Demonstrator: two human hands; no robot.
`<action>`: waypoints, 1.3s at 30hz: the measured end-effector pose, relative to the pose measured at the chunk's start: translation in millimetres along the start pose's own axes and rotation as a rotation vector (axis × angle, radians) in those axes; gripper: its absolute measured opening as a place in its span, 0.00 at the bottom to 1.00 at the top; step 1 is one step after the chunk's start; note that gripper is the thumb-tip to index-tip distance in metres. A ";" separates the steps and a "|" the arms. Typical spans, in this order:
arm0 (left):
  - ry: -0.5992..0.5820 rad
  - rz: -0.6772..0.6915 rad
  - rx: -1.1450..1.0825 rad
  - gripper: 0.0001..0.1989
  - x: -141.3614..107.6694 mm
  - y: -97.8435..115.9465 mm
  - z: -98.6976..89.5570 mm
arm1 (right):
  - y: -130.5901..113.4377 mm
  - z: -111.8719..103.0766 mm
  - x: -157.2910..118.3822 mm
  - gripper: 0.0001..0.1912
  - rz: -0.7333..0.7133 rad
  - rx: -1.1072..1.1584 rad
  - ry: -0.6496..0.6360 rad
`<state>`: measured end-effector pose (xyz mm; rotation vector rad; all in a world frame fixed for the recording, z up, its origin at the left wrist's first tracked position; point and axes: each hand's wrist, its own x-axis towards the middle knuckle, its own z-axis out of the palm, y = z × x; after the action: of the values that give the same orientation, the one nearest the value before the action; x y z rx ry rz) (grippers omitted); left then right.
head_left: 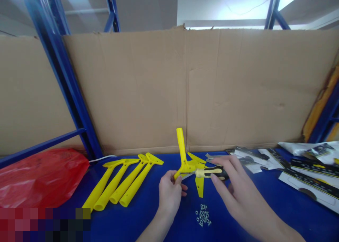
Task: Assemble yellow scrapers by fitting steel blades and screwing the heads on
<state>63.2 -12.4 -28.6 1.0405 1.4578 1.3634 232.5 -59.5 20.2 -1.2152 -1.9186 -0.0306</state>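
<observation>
My left hand [168,193] is closed round the lower left end of the head of a yellow plastic scraper handle [180,143], whose tube points up and away. In my right hand [237,185] is a screwdriver [209,172] with a cream and black grip. It lies sideways, its shaft pointing left across the scraper head to near my left fingers; the exact contact at the tip is too small to tell. A flat yellow plate [199,188] is just below the screwdriver, and another yellow piece [196,158] is behind it. Small metal screws and nuts [203,216] lie in a loose pile between my forearms.
Several yellow scraper handles [135,185] lie in a row at the left on the blue table [143,222]. Beyond them is a red plastic bag [45,178]. Printed packaging cards [315,182] cover the right side. A cardboard wall [127,90] and blue rack post [66,83] close off the back.
</observation>
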 end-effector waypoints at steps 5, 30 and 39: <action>0.015 -0.015 -0.027 0.04 1.0 -1.9 0.1 | 1.9 0.1 -1.7 0.12 0.013 0.005 -0.018; -0.001 0.013 0.015 0.05 0.6 -3.2 1.4 | 4.2 -0.5 -1.0 0.18 0.200 0.128 -0.014; 0.005 0.005 -0.005 0.04 0.0 -2.7 2.0 | 12.3 2.0 6.1 0.14 0.171 0.045 0.082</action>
<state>65.1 -12.0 -31.4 1.0386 1.4555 1.3739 239.5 -47.7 18.2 -1.3234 -1.7301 0.0526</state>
